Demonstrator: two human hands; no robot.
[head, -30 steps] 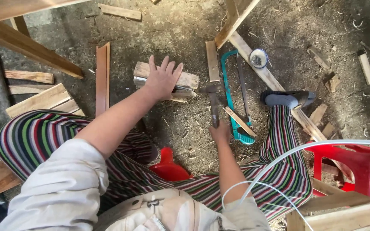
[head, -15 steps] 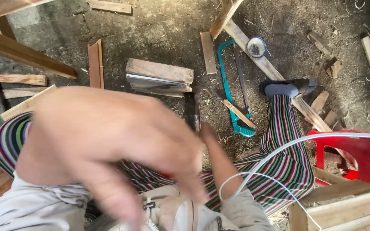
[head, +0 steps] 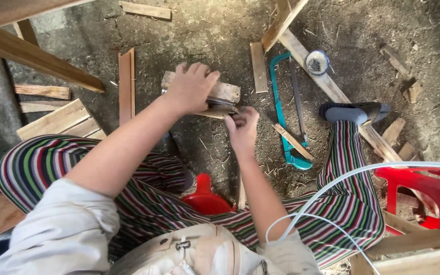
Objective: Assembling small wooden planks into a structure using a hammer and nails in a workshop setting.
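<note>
Dusty dirt floor [head: 204, 30], strewn with sawdust, chips and wood offcuts, seen from above between two knees in striped trousers.

Short wooden block [head: 225, 91] lying flat on the ground at the middle, with a greyish metal piece [head: 220, 108] along its near edge. Left hand [head: 190, 87] laid palm-down over the block's left part, fingers bent over the far edge, pressing on it. Right hand [head: 241, 127] just below the block's right end, fingers curled and thumb closed toward the tip of the metal piece; whether pinching something small there, cannot tell.

Just right of the block, a narrow upright strip of wood [head: 258, 66]. Beside that, a teal hacksaw [head: 286, 112] flat on the ground, blade along its right side, a small wooden stick [head: 292, 141] lying across its lower end. Further right, a long plank [head: 332, 91] running diagonally, a round roll of tape [head: 317, 62] resting on it, and a grey sandal [head: 355, 112] on the foot over the plank's lower stretch.

Left of the block, a reddish L-shaped moulding [head: 126, 84] standing along the ground, then stacked pale boards [head: 57, 119] and a slanted beam [head: 31, 58].

Near the lap, a red plastic piece [head: 205, 198]; at the right edge, a red plastic stool [head: 429, 193] and a pale cable [head: 342, 183] looping across.
</note>
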